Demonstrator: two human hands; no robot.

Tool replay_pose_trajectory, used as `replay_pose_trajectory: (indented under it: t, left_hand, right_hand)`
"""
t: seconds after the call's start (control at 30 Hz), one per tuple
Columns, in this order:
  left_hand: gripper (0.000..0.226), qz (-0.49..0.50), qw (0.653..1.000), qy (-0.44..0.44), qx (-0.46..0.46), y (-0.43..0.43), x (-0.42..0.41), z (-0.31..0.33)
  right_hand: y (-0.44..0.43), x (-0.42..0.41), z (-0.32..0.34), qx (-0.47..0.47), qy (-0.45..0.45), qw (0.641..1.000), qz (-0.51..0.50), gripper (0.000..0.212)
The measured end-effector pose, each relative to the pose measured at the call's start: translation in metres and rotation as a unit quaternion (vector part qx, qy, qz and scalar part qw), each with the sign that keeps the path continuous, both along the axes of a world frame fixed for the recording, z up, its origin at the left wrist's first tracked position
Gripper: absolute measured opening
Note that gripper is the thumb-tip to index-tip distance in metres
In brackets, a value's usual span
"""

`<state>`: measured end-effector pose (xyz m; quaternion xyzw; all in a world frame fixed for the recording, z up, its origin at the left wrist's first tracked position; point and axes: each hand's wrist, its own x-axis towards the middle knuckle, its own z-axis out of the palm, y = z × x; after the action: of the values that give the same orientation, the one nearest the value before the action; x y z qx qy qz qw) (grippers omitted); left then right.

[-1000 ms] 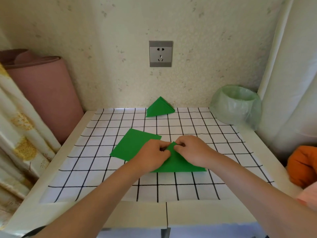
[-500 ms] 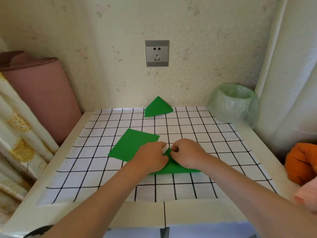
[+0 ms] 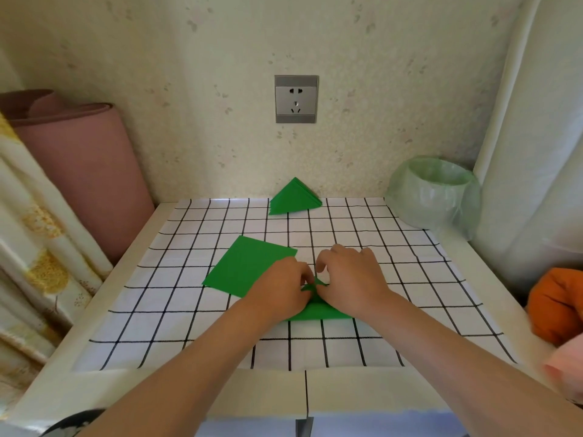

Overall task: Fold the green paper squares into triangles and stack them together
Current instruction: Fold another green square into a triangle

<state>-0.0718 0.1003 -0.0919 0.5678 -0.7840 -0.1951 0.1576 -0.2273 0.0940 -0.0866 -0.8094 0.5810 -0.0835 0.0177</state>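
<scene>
A green paper folded into a triangle [image 3: 318, 312] lies on the checked mat in the middle of the table, mostly hidden under my hands. My left hand [image 3: 280, 290] and my right hand [image 3: 350, 279] meet over its top corner, and their fingertips pinch the paper there. Flat green paper squares [image 3: 249, 266] lie just left of the hands, partly under my left hand. A stack of folded green triangles [image 3: 293, 198] rests at the back of the mat against the wall.
The checked mat [image 3: 410, 279] covers a white table [image 3: 126, 386]. A bowl lined with a green plastic bag [image 3: 435, 197] stands at the back right. A pink rolled mat [image 3: 79, 171] leans at the left. An orange cloth [image 3: 558, 304] lies at the right edge.
The visible part of the folded triangle has shrunk as both hands closed in over its top corner. The camera view shifted slightly; the flat squares and the back stack stayed put.
</scene>
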Motion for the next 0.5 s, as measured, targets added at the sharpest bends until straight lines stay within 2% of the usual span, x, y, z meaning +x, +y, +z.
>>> replay_pose_trajectory:
  t: [0.13,0.4,0.5]
  left_hand:
    - [0.024,-0.007,1.0,-0.008,-0.018,0.001,0.0,-0.001]
    - [0.015,-0.027,0.994,-0.017,-0.104,0.017,-0.002,-0.007]
    - [0.02,-0.053,0.993,-0.021,-0.105,0.026,-0.005,-0.009]
  right_hand:
    - [0.003,-0.005,0.001,0.026,0.024,0.998,0.048,0.022]
    - [0.006,-0.008,0.003,0.042,0.008,0.998,0.043,0.022]
    - [0.008,-0.007,0.001,0.036,0.008,0.999,0.037,0.023]
